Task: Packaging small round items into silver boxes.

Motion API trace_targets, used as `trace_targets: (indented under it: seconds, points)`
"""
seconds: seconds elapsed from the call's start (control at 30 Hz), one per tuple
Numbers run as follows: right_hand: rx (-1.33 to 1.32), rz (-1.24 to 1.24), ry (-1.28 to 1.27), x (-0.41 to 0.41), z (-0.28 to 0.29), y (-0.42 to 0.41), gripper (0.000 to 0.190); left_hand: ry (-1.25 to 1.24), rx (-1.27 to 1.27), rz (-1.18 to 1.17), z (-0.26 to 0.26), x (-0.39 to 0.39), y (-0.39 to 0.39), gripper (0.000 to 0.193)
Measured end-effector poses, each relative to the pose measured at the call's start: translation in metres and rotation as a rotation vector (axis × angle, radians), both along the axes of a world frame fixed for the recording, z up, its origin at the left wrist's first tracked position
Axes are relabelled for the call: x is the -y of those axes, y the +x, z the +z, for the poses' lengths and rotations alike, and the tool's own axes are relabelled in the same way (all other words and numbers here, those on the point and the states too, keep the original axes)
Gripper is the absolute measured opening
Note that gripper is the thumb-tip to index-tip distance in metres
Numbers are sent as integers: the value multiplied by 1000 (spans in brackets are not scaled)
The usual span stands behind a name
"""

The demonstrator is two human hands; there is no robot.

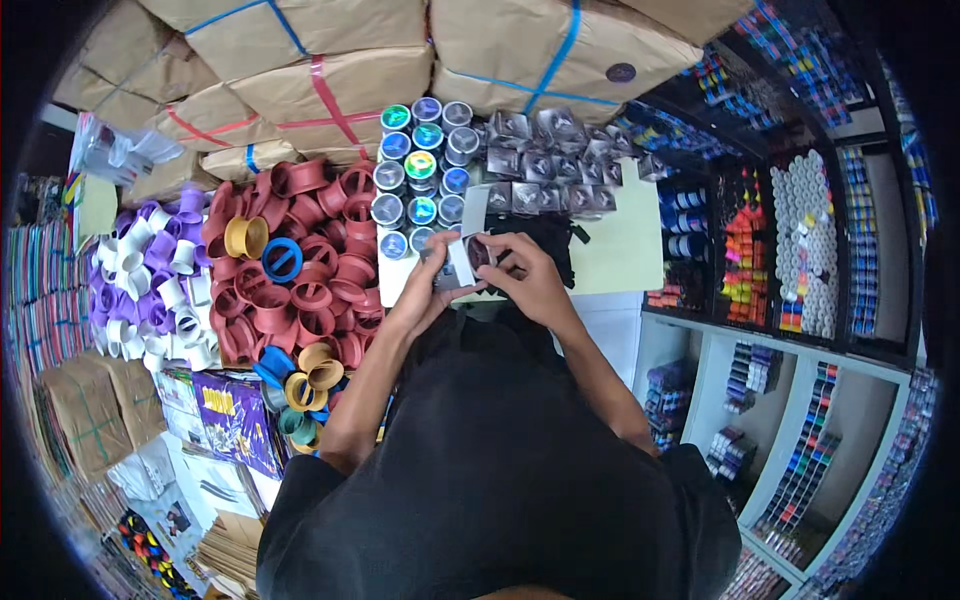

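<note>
My left hand holds a small cardboard box over the near edge of the pale table. The box's white end flap stands up, away from me. At its open end sits a dark round item, partly inside; its exact kind is unclear. My right hand pinches this item with thumb and fingertips. Just beyond the hands lies a black cloth or bag. Stacked round spools with shiny lids stand at the left, and several small dark boxes lie behind.
Heaped red plastic reels lie left, beside purple and white reels. Brown paper parcels with coloured straps are piled along the back. Shelves of small spools line the right side. Packets lie at the lower left.
</note>
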State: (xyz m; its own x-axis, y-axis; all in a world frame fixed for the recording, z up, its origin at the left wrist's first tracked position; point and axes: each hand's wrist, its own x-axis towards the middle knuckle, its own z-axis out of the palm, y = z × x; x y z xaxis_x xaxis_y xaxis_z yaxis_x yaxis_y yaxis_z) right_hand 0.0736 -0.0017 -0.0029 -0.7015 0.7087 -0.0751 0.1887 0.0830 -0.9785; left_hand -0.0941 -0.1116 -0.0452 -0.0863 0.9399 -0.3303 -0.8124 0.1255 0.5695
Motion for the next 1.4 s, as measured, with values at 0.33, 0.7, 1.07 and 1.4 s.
trace_targets:
  seconds: [0.33,0.7,1.07,1.4]
  points:
    - [183,-284,61,-71,-131,100,12,-3,232,128,-34,-8,51,49]
    - [649,-457,384,-174,-300,201,34,172,491,249,-17,-33,142,68]
    - [230,-285,129,-169,-207,219,19,228,500,304,-21,-72,199,66]
    - [-236,-43,386,-156,49,190,20,246,271,198,-24,-111,228,66]
